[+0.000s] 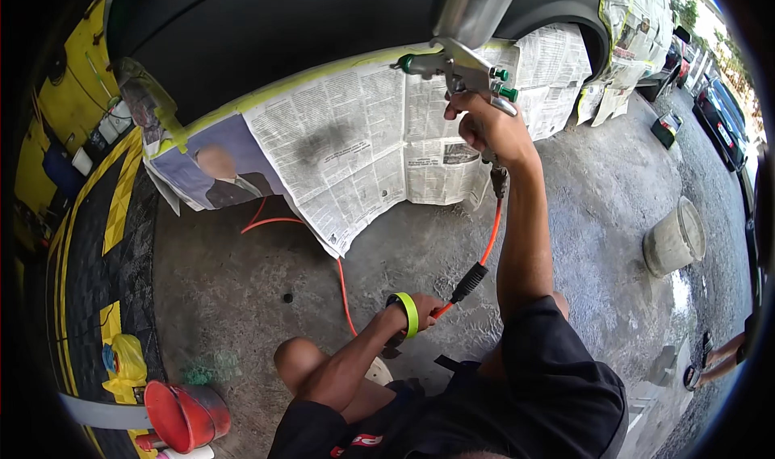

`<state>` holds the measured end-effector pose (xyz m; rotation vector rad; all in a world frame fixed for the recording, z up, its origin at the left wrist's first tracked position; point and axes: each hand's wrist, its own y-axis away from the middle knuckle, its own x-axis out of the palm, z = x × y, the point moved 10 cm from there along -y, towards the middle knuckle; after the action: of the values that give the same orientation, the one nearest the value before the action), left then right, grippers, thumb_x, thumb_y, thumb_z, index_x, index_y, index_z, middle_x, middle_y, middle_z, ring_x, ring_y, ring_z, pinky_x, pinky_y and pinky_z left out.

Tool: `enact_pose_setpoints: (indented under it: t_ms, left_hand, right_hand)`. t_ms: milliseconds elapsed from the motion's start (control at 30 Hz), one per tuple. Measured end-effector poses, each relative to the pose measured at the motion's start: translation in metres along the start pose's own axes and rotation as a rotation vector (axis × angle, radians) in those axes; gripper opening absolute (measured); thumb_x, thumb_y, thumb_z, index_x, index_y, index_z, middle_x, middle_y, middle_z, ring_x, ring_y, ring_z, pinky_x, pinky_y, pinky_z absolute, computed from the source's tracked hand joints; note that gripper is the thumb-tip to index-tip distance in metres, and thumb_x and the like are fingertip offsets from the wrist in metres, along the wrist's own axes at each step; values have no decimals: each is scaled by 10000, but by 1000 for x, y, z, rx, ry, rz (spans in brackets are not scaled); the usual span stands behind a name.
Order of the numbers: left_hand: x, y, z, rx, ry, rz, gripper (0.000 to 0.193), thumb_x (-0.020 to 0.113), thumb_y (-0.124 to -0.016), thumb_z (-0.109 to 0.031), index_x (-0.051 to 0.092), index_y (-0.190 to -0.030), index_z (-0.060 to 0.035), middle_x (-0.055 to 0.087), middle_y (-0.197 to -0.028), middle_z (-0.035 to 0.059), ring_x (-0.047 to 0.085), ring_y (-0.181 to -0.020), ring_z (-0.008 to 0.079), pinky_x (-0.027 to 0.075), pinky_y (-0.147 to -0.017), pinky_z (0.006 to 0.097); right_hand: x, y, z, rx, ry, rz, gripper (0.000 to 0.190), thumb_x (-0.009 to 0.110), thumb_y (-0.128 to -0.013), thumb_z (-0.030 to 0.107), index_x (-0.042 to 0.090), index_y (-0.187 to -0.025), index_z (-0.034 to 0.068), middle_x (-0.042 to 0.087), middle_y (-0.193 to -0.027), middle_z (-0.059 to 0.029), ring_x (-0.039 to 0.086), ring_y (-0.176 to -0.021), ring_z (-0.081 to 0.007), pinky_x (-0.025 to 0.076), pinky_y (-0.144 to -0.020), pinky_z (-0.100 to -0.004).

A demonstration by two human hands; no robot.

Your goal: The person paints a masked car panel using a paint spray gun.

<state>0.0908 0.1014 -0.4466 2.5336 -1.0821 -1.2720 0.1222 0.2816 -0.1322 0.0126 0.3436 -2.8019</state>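
My right hand is closed around the handle of a metal gravity-feed spray gun with green knobs and a silver cup on top. The gun's nozzle points left, beside the dark lower body panel of a car. Newspaper masking hangs below that panel, held by yellow-green tape, with a grey overspray patch on it. My left hand grips the orange air hose just below a black ribbed sleeve. From there the hose rises to the gun's base. A yellow-green band circles my left wrist.
A red bucket and a yellow plastic bag are at lower left. A pale dirty bucket stands on the concrete at right. Orange hose also runs under the masking. Another person's legs show at far right, with parked cars above.
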Motion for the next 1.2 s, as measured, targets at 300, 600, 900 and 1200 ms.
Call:
enact_pose_setpoints:
  t_ms: [300, 600, 900, 1200]
  left_hand:
    - [-41, -3, -1, -37, 101, -238, 108, 621, -812, -76, 580, -906, -42, 644, -794, 141, 596, -708, 354, 471, -655, 431]
    - [-68, -10, 0, -91, 124, -361, 112, 613, -821, -70, 567, -915, -30, 634, -785, 149, 581, -694, 364, 461, -645, 438]
    - [-65, -6, -29, -16, 145, -356, 121, 625, -803, -72, 593, -908, -20, 650, -796, 111, 585, -677, 310, 457, -630, 407]
    - [-60, 38, -11, -182, 272, -374, 92, 607, -785, -51, 591, -872, -25, 657, -821, 122, 596, -719, 322, 476, -670, 417]
  right_hand:
    - [-161, -17, 5, -144, 263, -842, 287, 533, -847, 232, 623, -845, -41, 636, -753, -140, 531, -611, -236, 451, -605, -360]
    - [-135, -39, 24, -211, 96, -530, 278, 540, -827, 224, 641, -765, -27, 581, -610, -105, 483, -519, -188, 386, -510, -305]
    - [-101, -21, 44, -116, -62, -135, 201, 571, -797, 154, 674, -775, -17, 515, -529, -56, 431, -425, -133, 334, -431, -256]
    - [-86, -31, 67, -177, -1, -472, 171, 587, -801, 126, 655, -746, -21, 539, -550, -49, 440, -474, -137, 359, -475, -279]
